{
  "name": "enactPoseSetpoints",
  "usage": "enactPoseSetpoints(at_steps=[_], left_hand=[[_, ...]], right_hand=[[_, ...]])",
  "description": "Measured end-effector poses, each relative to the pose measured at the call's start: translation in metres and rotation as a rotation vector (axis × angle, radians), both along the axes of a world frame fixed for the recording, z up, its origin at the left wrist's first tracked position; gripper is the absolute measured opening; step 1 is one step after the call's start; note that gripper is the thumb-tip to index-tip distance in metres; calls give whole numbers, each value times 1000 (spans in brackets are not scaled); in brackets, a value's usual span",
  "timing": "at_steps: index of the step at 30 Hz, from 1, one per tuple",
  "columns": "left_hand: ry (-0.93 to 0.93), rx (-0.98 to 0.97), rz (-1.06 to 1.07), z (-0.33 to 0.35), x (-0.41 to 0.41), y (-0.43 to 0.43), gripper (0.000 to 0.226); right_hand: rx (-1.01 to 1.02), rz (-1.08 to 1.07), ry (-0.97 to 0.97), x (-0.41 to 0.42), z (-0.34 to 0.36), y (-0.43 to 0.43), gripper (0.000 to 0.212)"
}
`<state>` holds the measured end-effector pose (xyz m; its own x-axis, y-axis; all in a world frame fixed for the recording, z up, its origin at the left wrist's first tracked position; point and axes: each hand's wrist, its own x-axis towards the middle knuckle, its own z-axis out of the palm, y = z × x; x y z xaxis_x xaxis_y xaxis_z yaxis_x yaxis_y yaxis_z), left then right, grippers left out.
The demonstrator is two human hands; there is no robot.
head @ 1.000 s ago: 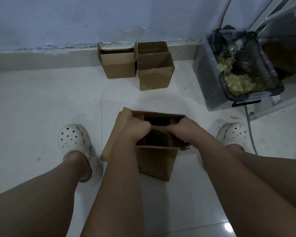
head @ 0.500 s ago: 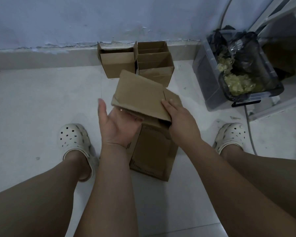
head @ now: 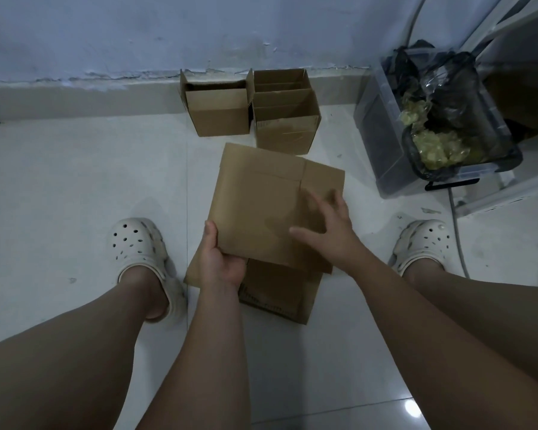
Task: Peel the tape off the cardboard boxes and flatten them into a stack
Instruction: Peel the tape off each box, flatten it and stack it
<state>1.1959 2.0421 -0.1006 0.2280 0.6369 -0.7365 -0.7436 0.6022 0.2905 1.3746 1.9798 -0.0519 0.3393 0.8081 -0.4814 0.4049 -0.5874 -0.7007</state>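
Note:
A flattened brown cardboard box lies tilted in front of me above the floor, over more flat cardboard on the tiles. My left hand grips its near left corner, thumb on top and fingers underneath. My right hand presses flat on its right side with the fingers spread. Two open cardboard boxes stand upright against the wall: one on the left, one on the right.
A clear plastic bin with a black bag and crumpled yellowish tape stands at the right, beside a white frame and a grey cable. My feet in white clogs flank the cardboard on the white tiled floor.
The box went from upright and open to collapsed flat. My hands left its inside; the left now grips a corner and the right presses on top.

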Motion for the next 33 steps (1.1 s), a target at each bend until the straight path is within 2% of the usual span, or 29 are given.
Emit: enactPoseSetpoints(at_steps=[3,5,8,11,14,15,17,18,19,21,23,26,29,31,33], left_hand=[[2,-102,30,-13,-4,-13,45],[-5,-152,45,-21,-5,-21,46],[1,-251,63,-32,-12,-33,48],[75,-303,10,-40,-17,-48,38],[310,-376,-12,-50,-17,-64,23],[438,-400,-14,-55,-17,-68,28],[664,-468,-47,-61,-17,-73,56],[708,-496,-62,-62,-18,-74,64],[675,-497,-69,-63,-18,-75,64],[475,-460,-102,-65,-16,-75,54],[361,-429,-159,-61,-13,-74,43],[379,-417,-221,-63,-6,-75,35],[410,-438,-261,-64,0,-75,28],[438,-442,-279,-66,0,-76,29],[457,-441,-302,-68,0,-76,27]], right_hand=[[65,-416,26,1,-7,4,84],[35,-539,143,0,-13,0,83],[-30,-550,231,-6,-26,-10,63],[-87,-643,370,-11,-38,-20,40],[-160,-686,464,-12,-52,-33,39],[-168,-691,495,-13,-57,-38,40],[-174,-702,565,-17,-65,-48,37],[-178,-713,596,-19,-68,-52,34],[-183,-726,620,-20,-71,-55,31],[-209,-725,628,-21,-78,-58,31],[-260,-668,566,-22,-85,-59,36],[-324,-565,424,-24,-89,-59,47],[-307,-475,271,-24,-90,-56,74],[-247,-347,59,-25,-89,-55,85],[-177,-163,-191,-28,-90,-56,86]])
